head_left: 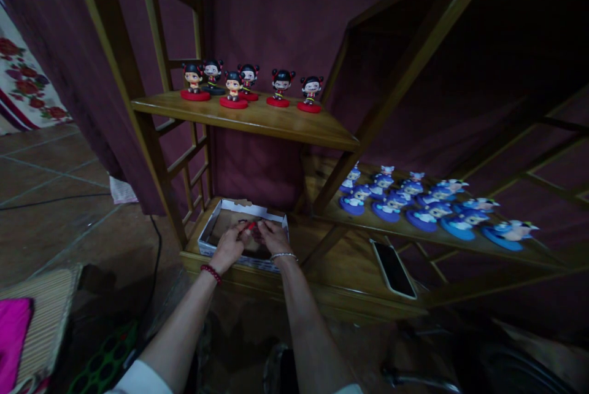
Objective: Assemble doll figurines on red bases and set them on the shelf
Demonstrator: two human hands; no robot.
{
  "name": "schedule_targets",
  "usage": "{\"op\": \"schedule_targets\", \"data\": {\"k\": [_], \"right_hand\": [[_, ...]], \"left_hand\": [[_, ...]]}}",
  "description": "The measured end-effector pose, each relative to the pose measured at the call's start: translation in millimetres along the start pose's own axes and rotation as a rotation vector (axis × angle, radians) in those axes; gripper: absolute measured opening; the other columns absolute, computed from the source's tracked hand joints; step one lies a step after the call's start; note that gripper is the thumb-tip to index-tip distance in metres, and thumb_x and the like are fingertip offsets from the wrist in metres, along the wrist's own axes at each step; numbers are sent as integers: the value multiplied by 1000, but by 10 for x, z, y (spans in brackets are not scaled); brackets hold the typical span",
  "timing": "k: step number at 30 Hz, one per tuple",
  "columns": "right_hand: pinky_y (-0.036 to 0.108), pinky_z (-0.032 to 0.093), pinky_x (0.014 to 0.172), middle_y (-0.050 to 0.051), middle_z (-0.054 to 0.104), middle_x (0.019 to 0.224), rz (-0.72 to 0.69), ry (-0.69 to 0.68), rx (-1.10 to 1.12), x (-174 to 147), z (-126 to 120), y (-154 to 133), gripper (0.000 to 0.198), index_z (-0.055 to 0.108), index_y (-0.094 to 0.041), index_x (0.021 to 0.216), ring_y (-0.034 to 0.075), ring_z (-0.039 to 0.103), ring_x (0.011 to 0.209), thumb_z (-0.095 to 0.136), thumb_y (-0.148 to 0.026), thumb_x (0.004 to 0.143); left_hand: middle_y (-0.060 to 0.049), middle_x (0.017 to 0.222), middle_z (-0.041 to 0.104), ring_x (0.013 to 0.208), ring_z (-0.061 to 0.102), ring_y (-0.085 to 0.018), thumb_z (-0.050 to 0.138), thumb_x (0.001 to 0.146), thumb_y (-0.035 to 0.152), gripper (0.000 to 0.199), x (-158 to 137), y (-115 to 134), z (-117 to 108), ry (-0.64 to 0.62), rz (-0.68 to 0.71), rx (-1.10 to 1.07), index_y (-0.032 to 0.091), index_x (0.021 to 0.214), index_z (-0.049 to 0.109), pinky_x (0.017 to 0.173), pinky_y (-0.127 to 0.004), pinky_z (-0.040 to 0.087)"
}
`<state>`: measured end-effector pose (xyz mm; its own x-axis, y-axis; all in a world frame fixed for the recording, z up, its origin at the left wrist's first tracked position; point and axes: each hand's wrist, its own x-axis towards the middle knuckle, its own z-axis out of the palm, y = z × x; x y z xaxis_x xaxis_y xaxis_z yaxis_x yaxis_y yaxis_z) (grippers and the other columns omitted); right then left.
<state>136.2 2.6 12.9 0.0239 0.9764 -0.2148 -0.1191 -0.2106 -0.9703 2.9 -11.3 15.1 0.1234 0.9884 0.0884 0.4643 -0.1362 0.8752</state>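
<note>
Currently: two hands meet over an open box, working a small red piece

Step in hand, by my reading: close fingertip work. The left hand (pixel 229 245) is nearly closed, thumb and fingertips pinching a small red piece (pixel 251 226). The right hand (pixel 275 238) is curled in against its other side; whether it grips or only steadies, cannot tell. The piece sits between the hands, above the floor of the shallow box (pixel 205 248); its exact form is too small to read.

Next move, I judge, calls for a light, steady pinch, with both wrists kept over the box so that anything slipping lands inside.

Containers: box has pale walls and a brown inside, set on the lower ledge (pixel 334 259). Something dark lies beneath the fingers; hidden, identity unclear. Green tray (pixel 105 354) on the floor, lower left, has round openings; too dark to tell contents.

Nearby: six black-haired figurines (pixel 280 86) on the upper shelf (pixel 257 123), five on red bases, one dark. Blue-and-white figurines (pixel 390 205) stand in rows to the right, above a phone (pixel 394 269) lying on the ledge.
</note>
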Motion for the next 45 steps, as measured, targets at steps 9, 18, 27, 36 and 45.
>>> {"op": "schedule_targets", "data": {"k": [9, 18, 27, 36, 45], "right_hand": [[28, 50, 60, 0, 65, 66, 0, 10, -25, -23, 9, -30, 29, 59, -19, 70, 14, 60, 60, 61, -47, 61], [28, 49, 58, -1, 62, 59, -42, -8, -63, -7, -17, 3, 26, 61, -19, 69, 14, 59, 56, 59, -45, 63], [27, 49, 59, -1, 64, 62, -47, -9, -86, -33, -12, -26, 21, 63, -20, 71, 15, 60, 60, 58, -39, 65], [26, 48, 59, -2, 62, 62, -76, -6, -128, -29, -12, -19, 22, 64, -20, 71, 14, 58, 60, 61, -40, 61], [24, 45, 55, -2, 60, 60, -91, 7, -113, 34, -3, 94, 25, 61, -18, 64, 12, 55, 57, 65, -41, 55]], "left_hand": [[-4, 73, 67, 78, 60, -19, 47, 76, 35, 29, -10, 51, -19, 30, -128, -124, 17, 91, 65, 68, -26, 44], [-3, 66, 63, 62, 57, -15, 38, 79, 43, 37, 53, -112, 42, 4, -75, -171, 15, 81, 62, 59, -25, 44], [-2, 57, 60, 54, 55, -13, 42, 76, 44, 37, 71, -89, 59, 0, -188, -382, 12, 78, 61, 54, -24, 44], [-2, 54, 62, 52, 56, -12, 44, 78, 38, 32, 25, 96, -7, -12, -328, -551, 11, 78, 61, 57, -25, 46], [-2, 52, 61, 52, 58, -13, 43, 80, 38, 33, 27, 106, -6, 3, -380, -605, 10, 79, 60, 54, -24, 46]]}}
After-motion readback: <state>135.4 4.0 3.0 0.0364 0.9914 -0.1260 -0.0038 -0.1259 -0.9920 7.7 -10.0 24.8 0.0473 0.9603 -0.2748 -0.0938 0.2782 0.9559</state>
